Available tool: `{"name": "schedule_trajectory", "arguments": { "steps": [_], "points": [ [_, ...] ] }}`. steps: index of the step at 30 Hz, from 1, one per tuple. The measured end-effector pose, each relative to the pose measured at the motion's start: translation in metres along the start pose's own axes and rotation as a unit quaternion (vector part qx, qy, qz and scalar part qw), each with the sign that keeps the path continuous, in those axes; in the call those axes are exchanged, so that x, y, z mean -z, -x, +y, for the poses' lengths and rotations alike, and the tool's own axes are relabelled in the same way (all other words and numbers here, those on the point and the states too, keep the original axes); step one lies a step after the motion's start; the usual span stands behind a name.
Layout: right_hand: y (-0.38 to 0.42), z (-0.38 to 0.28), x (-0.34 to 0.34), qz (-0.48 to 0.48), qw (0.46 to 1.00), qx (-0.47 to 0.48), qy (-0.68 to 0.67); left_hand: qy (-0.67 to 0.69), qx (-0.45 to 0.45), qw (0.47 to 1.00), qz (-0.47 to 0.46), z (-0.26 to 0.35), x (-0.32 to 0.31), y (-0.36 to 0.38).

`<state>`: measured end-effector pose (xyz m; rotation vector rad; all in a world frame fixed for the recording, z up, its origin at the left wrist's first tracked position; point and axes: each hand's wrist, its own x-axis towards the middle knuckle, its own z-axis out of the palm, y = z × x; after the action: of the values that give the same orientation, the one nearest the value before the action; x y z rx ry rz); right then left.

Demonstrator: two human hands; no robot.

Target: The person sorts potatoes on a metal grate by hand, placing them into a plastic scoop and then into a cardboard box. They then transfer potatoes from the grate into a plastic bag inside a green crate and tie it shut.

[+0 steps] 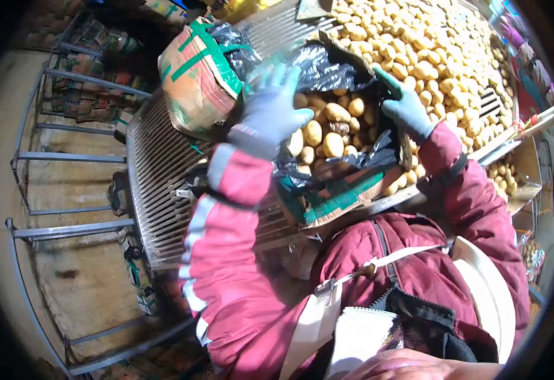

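In front of me stands an open cardboard box (334,201) with green tape, lined with black plastic (323,68) and filled with potatoes (333,144). My left hand (270,107), in a grey-green glove, is over the box's left side, its fingers spread and slightly blurred. On the right edge of the box is my gloved right hand (407,107), thumb and fingers apart around the upper corner flap. Neither hand has a potato in it that I can see. Part of the right hand's fingers may be hidden by the flap.
A second taped box (198,79) with black plastic sits to the left on the slatted metal table (156,183). Many loose potatoes (416,44) cover the table at the upper right. Metal rails (74,156) stand at the left, and a wooden crate (525,174) is at far right.
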<state>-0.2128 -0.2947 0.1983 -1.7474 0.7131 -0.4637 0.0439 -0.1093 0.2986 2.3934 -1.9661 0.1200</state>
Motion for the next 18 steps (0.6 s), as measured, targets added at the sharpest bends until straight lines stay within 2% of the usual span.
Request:
{"name": "schedule_trajectory", "arguments": {
  "steps": [1, 2, 3, 5, 6, 7, 9, 10, 12, 13, 16, 17, 18],
  "points": [
    [-0.004, 0.017, -0.003, 0.032, 0.998, 0.043, 0.038, -0.038, 0.015, 0.998, -0.042, -0.002, -0.018, -0.021],
    [0.004, -0.009, -0.001, 0.007, 0.999, -0.031, 0.017, -0.036, 0.047, 0.995, -0.082, -0.011, -0.032, -0.042],
    [0.005, -0.013, -0.001, 0.003, 1.000, 0.005, -0.022, -0.024, 0.078, 0.990, -0.116, -0.019, -0.042, -0.062],
    [-0.002, 0.010, -0.007, 0.066, 0.992, 0.109, 0.011, 0.024, 0.135, 0.978, -0.156, -0.020, -0.033, -0.091],
    [0.004, -0.001, -0.005, 0.051, 0.997, 0.061, -0.002, 0.072, 0.170, 0.978, -0.096, -0.021, -0.035, -0.098],
    [0.008, -0.012, -0.002, 0.044, 0.998, 0.044, 0.019, 0.091, 0.222, 0.965, -0.102, -0.029, -0.048, -0.110],
    [0.008, -0.013, -0.006, 0.044, 0.998, 0.035, -0.003, 0.146, 0.251, 0.957, -0.019, -0.047, -0.089, -0.121],
    [0.007, -0.010, -0.008, 0.048, 0.998, 0.041, -0.003, 0.145, 0.249, 0.957, -0.018, -0.061, -0.110, -0.117],
    [0.004, -0.003, -0.014, 0.053, 0.995, 0.071, 0.038, 0.376, 0.211, 0.902, 0.018, -0.083, -0.140, -0.112],
    [0.005, -0.008, -0.015, 0.045, 0.994, 0.073, 0.065, 0.364, 0.136, 0.913, 0.120, -0.068, -0.127, -0.099],
    [-0.001, 0.009, -0.025, 0.060, 0.986, 0.110, 0.105, 0.478, 0.228, 0.848, -0.006, -0.037, -0.074, -0.069],
    [0.002, 0.006, -0.025, 0.068, 0.987, 0.097, 0.109, 0.440, 0.156, 0.884, 0.026, -0.027, -0.056, -0.053],
    [0.003, 0.003, -0.024, 0.064, 0.991, 0.084, 0.086, 0.477, 0.179, 0.860, 0.026, -0.025, -0.050, -0.038]
  ]
}}
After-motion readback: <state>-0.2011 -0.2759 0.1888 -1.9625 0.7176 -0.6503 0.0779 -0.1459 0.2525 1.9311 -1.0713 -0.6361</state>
